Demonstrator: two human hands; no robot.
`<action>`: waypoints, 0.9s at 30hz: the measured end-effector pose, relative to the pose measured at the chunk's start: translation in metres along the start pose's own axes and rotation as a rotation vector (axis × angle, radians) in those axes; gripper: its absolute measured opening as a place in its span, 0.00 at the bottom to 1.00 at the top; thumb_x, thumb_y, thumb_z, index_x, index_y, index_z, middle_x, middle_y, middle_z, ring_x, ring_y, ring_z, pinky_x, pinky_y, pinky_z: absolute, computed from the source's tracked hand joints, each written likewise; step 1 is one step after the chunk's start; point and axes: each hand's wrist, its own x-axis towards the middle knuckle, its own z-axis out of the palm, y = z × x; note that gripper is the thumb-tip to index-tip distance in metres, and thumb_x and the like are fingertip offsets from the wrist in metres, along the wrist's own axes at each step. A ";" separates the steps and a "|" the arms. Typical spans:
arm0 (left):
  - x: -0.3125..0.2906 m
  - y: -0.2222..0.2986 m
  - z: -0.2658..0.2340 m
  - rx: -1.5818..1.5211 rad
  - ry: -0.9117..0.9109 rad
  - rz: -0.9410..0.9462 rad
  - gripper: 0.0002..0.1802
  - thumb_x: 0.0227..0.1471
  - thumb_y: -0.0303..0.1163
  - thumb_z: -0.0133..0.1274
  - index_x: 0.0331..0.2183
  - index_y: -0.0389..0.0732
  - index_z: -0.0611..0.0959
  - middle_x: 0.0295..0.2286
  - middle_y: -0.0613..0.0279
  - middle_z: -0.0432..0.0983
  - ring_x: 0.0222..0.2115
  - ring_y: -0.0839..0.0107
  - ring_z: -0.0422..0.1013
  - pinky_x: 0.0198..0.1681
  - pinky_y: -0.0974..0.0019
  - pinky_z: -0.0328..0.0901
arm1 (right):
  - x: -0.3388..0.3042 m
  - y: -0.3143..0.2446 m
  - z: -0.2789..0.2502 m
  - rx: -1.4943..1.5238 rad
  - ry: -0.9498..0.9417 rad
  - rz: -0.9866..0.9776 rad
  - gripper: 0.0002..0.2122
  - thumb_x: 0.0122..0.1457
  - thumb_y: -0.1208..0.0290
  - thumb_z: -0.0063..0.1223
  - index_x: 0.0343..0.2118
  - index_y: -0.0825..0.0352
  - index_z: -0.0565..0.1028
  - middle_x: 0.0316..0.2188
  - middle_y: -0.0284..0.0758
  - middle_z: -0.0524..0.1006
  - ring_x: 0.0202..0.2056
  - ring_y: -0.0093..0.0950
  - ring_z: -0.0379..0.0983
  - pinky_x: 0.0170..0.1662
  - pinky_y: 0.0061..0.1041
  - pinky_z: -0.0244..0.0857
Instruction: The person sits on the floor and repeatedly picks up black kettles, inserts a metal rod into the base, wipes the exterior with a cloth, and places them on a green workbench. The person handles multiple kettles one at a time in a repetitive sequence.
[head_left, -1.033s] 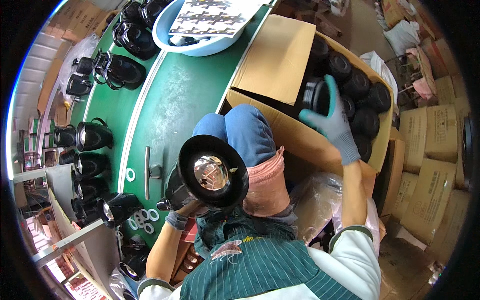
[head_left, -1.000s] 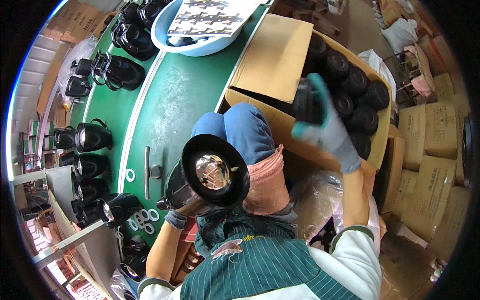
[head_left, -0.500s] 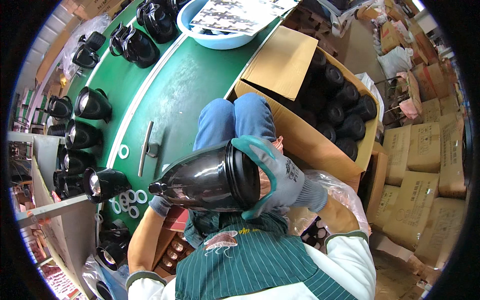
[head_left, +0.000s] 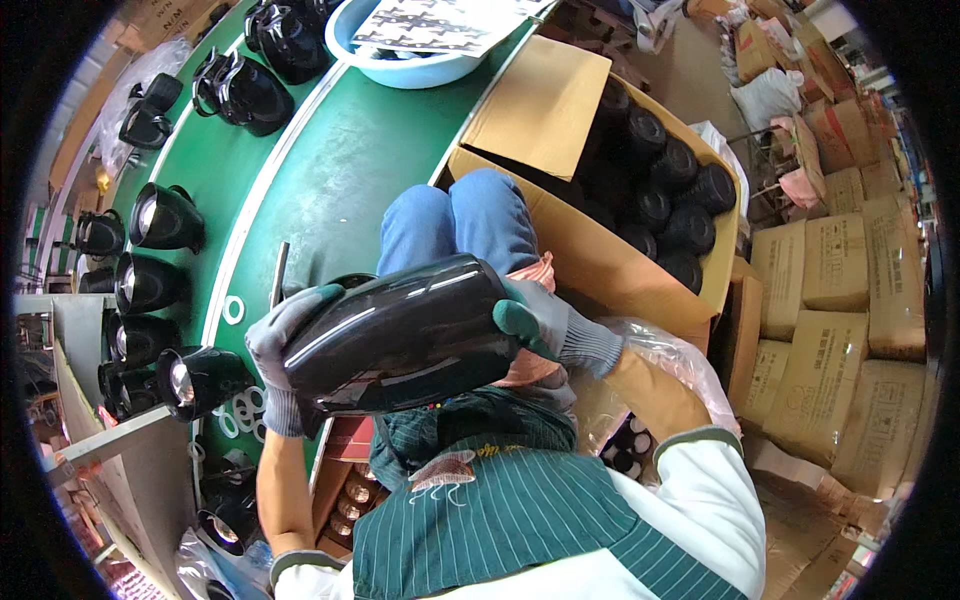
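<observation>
A glossy black thermos jug (head_left: pixel 405 335) lies on its side in the air above my lap, held between both hands. My left hand (head_left: pixel 278 345), in a grey-green glove, grips its left end, with the fingers partly hidden behind the jug. At its right end my right hand (head_left: pixel 540 318), gloved alike, has its fingers curled against the rim. Just beyond the jug a metal rod (head_left: pixel 280 268) rests on the green table (head_left: pixel 340 180). White rings (head_left: pixel 240 410) lie near my left wrist, and one ring (head_left: pixel 233 309) sits apart.
Black jugs (head_left: pixel 165 218) with shiny liners line the left side. A blue basin (head_left: pixel 420 70) with printed sheets stands at the far edge. To the right is an open carton (head_left: pixel 600 255) of black cylindrical parts; closed cartons (head_left: pixel 825 370) are stacked beyond it.
The jug has turned, hiding its ridged right end and bringing its smooth side up. My left hand has come up into sight around the left end; my right hand has shifted its grip.
</observation>
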 end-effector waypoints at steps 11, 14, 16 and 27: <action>0.005 -0.029 0.022 -0.336 -0.122 -0.316 0.18 0.48 0.31 0.61 0.42 0.32 0.87 0.35 0.57 0.85 0.37 0.68 0.81 0.45 0.66 0.74 | -0.021 0.030 -0.036 -0.070 0.156 0.002 0.48 0.51 0.37 0.63 0.68 0.64 0.60 0.60 0.54 0.68 0.60 0.52 0.66 0.64 0.46 0.61; -0.008 -0.040 0.036 -0.380 -0.209 -0.371 0.19 0.55 0.30 0.57 0.46 0.29 0.83 0.38 0.60 0.83 0.37 0.74 0.78 0.44 0.70 0.73 | -0.026 -0.001 -0.022 -0.647 0.293 -0.807 0.54 0.47 0.32 0.63 0.71 0.63 0.55 0.67 0.55 0.59 0.66 0.56 0.58 0.67 0.50 0.55; -0.040 -0.059 0.054 -0.828 -0.104 -0.602 0.18 0.57 0.29 0.56 0.47 0.30 0.83 0.38 0.58 0.83 0.38 0.74 0.78 0.45 0.70 0.72 | -0.007 0.015 -0.013 -0.716 0.240 -0.985 0.60 0.47 0.29 0.60 0.73 0.66 0.45 0.72 0.56 0.45 0.71 0.58 0.42 0.71 0.53 0.40; 0.005 -0.015 0.003 -0.004 0.092 -0.003 0.15 0.49 0.26 0.60 0.41 0.34 0.87 0.35 0.55 0.85 0.36 0.62 0.81 0.45 0.62 0.74 | 0.022 0.114 0.001 -0.406 0.122 -0.469 0.38 0.67 0.52 0.43 0.73 0.69 0.46 0.74 0.46 0.44 0.73 0.39 0.42 0.72 0.38 0.42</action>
